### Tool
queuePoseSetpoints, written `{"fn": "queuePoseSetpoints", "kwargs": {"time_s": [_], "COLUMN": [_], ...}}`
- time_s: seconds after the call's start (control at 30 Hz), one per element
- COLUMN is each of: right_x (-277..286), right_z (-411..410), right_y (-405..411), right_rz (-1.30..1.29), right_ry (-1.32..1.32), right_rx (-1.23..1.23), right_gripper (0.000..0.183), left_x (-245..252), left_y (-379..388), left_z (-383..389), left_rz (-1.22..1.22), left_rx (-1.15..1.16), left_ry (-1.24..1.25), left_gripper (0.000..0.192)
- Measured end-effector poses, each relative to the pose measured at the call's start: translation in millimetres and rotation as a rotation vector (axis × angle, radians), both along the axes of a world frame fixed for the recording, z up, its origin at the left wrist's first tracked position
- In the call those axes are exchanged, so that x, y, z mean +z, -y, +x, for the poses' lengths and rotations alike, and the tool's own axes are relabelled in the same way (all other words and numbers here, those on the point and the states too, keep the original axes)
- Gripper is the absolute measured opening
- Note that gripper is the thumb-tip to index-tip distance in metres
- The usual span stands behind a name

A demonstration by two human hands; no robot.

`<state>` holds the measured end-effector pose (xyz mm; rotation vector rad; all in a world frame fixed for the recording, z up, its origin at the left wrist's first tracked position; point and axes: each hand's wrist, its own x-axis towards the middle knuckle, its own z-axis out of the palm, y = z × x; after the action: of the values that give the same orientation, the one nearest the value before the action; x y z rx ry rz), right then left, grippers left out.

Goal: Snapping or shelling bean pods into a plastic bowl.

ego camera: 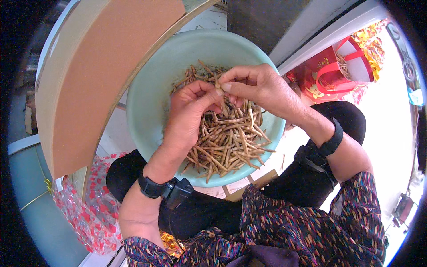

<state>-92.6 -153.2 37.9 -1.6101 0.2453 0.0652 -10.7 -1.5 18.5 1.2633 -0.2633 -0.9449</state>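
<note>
A wide pale green plastic basin [146, 83] stands before me, holding a heap of dried, tan bean pods [230, 143]. Over the heap, my left hand [190, 110] and my right hand [257, 83] meet with their fingertips pinching one dry pod [218, 85] between them. Thumb and forefinger of each hand close on it, and the hands nearly touch. Part of the pod is hidden behind the fingers. More pods and darker bits lie behind my hands, towards the far side of the basin.
A curved brown board [100, 73] rises at the left, close to the basin. At the right stands a red gift bag [325, 73] with dry pods inside. Clear plastic wrap with red hearts [100, 207] lies at lower left. My knees flank the basin.
</note>
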Motion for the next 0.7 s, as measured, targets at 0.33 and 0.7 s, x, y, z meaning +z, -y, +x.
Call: {"fn": "queuePoseSetpoints", "kwargs": {"time_s": [0.33,0.7], "right_x": [10,0], "right_z": [-2,-4], "right_y": [6,2], "right_rz": [0.057,-0.047], "right_ry": [-0.004,0.015], "right_rx": [0.063,0.083], "right_gripper": [0.017,0.014], "left_x": [2,-1], "left_y": [-2,-2], "left_z": [5,5], "left_rz": [-0.033,0.077], "left_rx": [-0.093,-0.148], "left_ry": [-0.121,0.064], "left_gripper": [0.008,0.009]}}
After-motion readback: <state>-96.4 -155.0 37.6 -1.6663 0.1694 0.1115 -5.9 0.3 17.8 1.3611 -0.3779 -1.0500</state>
